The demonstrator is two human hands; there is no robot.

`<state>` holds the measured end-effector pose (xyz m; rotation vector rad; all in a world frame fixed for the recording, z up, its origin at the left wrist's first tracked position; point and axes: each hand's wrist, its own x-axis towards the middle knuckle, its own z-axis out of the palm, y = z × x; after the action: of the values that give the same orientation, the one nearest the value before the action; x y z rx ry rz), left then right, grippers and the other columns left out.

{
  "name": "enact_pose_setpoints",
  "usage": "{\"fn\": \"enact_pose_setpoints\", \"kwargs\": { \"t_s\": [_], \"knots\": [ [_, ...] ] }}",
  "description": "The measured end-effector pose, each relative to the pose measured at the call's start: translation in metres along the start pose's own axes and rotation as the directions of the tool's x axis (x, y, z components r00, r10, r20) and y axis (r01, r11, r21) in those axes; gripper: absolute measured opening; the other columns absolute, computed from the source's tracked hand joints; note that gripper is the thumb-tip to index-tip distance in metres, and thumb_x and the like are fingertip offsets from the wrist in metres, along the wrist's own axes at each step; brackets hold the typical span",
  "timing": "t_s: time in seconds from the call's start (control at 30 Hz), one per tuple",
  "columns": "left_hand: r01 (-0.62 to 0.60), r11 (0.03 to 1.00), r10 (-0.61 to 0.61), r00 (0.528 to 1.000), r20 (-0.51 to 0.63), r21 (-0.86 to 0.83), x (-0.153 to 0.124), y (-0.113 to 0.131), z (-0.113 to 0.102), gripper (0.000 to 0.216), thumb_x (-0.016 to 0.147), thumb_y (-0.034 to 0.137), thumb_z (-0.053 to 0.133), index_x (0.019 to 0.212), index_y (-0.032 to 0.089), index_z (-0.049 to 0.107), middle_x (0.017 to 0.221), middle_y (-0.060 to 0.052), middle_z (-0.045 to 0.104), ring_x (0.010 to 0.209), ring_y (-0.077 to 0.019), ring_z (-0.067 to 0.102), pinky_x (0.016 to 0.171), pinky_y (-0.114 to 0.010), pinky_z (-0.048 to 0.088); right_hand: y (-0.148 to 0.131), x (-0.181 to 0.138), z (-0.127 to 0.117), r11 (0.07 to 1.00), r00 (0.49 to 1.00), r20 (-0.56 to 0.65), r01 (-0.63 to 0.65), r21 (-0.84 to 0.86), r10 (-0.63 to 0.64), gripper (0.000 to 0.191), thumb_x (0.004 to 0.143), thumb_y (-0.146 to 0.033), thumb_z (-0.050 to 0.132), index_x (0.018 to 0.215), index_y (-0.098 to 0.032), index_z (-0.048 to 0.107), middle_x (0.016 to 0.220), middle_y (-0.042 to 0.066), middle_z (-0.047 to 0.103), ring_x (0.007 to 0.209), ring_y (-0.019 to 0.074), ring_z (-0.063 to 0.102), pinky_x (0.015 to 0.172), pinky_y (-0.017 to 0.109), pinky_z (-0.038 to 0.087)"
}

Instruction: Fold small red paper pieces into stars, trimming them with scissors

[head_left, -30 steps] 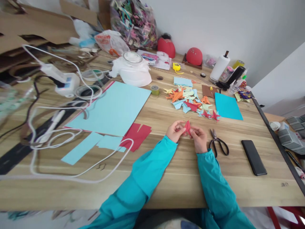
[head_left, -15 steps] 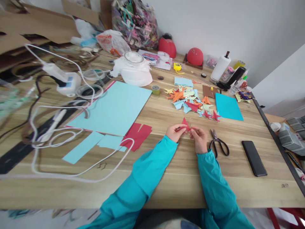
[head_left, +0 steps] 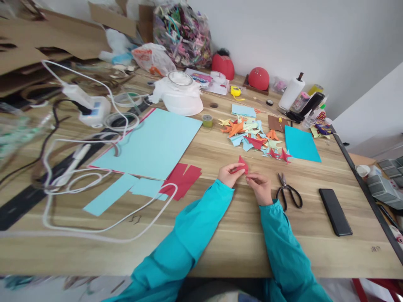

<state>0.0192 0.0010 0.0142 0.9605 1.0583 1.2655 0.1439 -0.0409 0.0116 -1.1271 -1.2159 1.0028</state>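
Note:
Between my hands is a small folded piece of red paper point(head_left: 242, 163), its pointed tip upward. My left hand point(head_left: 231, 174) pinches it from the left, thumb and fingers closed on it. The fingertips of my right hand point(head_left: 260, 185) are pinched at its lower right edge; the fingers partly hide that edge. Black-handled scissors point(head_left: 288, 191) lie open just right of my right hand. Beyond my hands is a pile of folded paper cranes point(head_left: 248, 132) in orange, blue, red and pale green.
Light blue sheets point(head_left: 154, 142), red paper strips point(head_left: 182, 180) and a looping white cable point(head_left: 119, 239) lie to the left. A black phone point(head_left: 335, 212) is at right, a turquoise sheet point(head_left: 302, 143) behind it. A spool point(head_left: 207, 121) stands near the pile.
My right hand has shifted slightly down, its fingers now at the lower edge of the red paper. The paper has tilted and moved a little left. My view has shifted slightly.

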Motion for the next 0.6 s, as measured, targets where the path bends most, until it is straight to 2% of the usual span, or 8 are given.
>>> {"fn": "enact_pose_setpoints", "kwargs": {
  "t_s": [0.2, 0.4, 0.6],
  "knots": [
    [0.049, 0.99, -0.048, 0.999, 0.013, -0.135, 0.0006, -0.0043, 0.0, 0.031, 0.046, 0.019, 0.075, 0.076, 0.014, 0.069, 0.072, -0.004, 0.069, 0.069, -0.0156, 0.062, 0.073, -0.029, 0.048, 0.0059, 0.0003, 0.0, 0.995, 1.0, 0.023, 0.014, -0.101, -0.012, 0.01, 0.07, -0.022, 0.062, 0.076, -0.021, 0.069, 0.077, 0.002, 0.064, 0.072, 0.0157, 0.057, 0.064, 0.028, 0.045],
    [0.087, 0.974, -0.092, 0.996, -0.014, -0.211, 0.002, -0.0048, 0.0023, 0.026, 0.045, 0.023, 0.076, 0.068, 0.014, 0.069, 0.061, -0.001, 0.066, 0.058, -0.0109, 0.058, 0.065, -0.026, 0.047, 0.0004, -0.0024, 0.0015, 0.996, 0.997, 0.071, -0.013, -0.091, 0.02, 0.01, 0.072, -0.024, 0.06, 0.076, -0.02, 0.067, 0.076, 0.002, 0.063, 0.068, 0.0143, 0.056, 0.061, 0.027, 0.045],
    [0.097, 0.971, -0.104, 0.994, -0.019, -0.221, 0.0019, -0.0046, 0.0035, 0.027, 0.042, 0.024, 0.077, 0.065, 0.013, 0.068, 0.06, -0.001, 0.065, 0.055, -0.0098, 0.056, 0.058, -0.023, 0.044, 0.0006, -0.0014, 0.0045, 0.994, 0.995, -0.002, -0.099, -0.045, 0.099, 0.011, 0.065, -0.024, 0.067, 0.07, -0.017, 0.059, 0.062, -0.001, 0.059, 0.056, 0.0111, 0.053, 0.054, 0.024, 0.042]
  ]
}}
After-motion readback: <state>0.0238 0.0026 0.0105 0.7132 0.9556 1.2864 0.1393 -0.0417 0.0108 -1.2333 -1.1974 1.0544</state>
